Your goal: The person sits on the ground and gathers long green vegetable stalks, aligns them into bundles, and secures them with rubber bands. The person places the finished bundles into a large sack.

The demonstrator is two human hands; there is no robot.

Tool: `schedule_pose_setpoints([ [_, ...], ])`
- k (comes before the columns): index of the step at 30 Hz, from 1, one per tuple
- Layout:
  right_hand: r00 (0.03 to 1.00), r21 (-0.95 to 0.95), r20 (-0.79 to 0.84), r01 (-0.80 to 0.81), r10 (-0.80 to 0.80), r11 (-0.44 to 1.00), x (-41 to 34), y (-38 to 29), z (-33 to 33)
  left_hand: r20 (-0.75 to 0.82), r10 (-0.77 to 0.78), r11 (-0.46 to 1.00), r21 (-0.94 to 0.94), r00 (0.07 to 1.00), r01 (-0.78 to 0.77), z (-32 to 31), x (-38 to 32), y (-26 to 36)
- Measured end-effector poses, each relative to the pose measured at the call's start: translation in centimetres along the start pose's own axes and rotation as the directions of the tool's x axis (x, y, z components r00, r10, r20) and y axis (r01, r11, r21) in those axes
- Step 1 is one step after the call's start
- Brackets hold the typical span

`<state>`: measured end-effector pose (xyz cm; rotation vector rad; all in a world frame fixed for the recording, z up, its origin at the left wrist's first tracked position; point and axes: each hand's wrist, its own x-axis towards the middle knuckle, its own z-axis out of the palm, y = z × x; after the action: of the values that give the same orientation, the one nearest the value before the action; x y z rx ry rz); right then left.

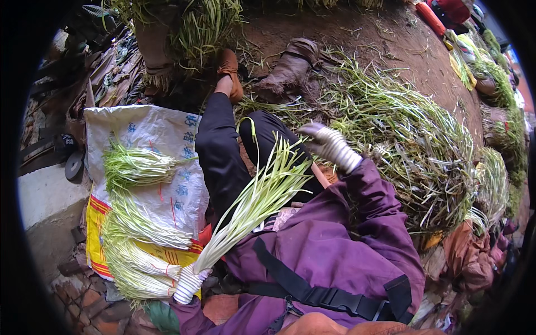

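Observation:
My left hand [191, 279], in a striped glove, is closed around the white root ends of a bunch of long green stalks [255, 197]. The leafy tops fan out over my lap and thigh. My right hand [320, 138], also gloved, is raised beside my knee at the edge of a big heap of loose stalks [410, 146]; its fingers are blurred, so whether it holds anything cannot be told. Several bunches of pale stalks [140, 166] lie on a white and yellow woven sack [146, 125] at the left, some bound with red ties.
Brown cloth wrappings [289, 67] lie on the bare earth ground beyond my knee. More green bundles [209, 29] stand at the top near my foot. A concrete block [50, 197] is at the far left, with rags above it. Further bundles [492, 184] line the right side.

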<state>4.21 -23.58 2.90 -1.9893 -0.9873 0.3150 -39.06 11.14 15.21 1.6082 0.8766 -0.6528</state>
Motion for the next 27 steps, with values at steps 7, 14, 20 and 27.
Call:
schedule_pose_setpoints([
  [7,0.927,0.121,-0.261,-0.245,0.269,0.962,0.0,0.4,6.7,-0.031,0.038,0.998,-0.051,0.999,-0.039,0.7,-0.9,0.8],
  [14,0.829,-0.387,-0.4,-0.54,0.392,0.747,-1.9,5.9,2.8,-0.121,0.131,0.96,0.265,0.984,-0.095,0.8,-1.5,0.4],
  [20,0.959,-0.097,-0.282,0.005,-0.032,0.995,2.4,-7.2,-1.1,-0.18,0.353,0.66,0.743,0.918,-0.108,1.9,-3.0,5.0],
  [27,0.902,0.08,0.32,0.279,-0.289,0.957,6.5,-11.4,6.2,-0.15,0.433,0.524,0.844,0.889,-0.113,2.0,-4.1,6.3],
])
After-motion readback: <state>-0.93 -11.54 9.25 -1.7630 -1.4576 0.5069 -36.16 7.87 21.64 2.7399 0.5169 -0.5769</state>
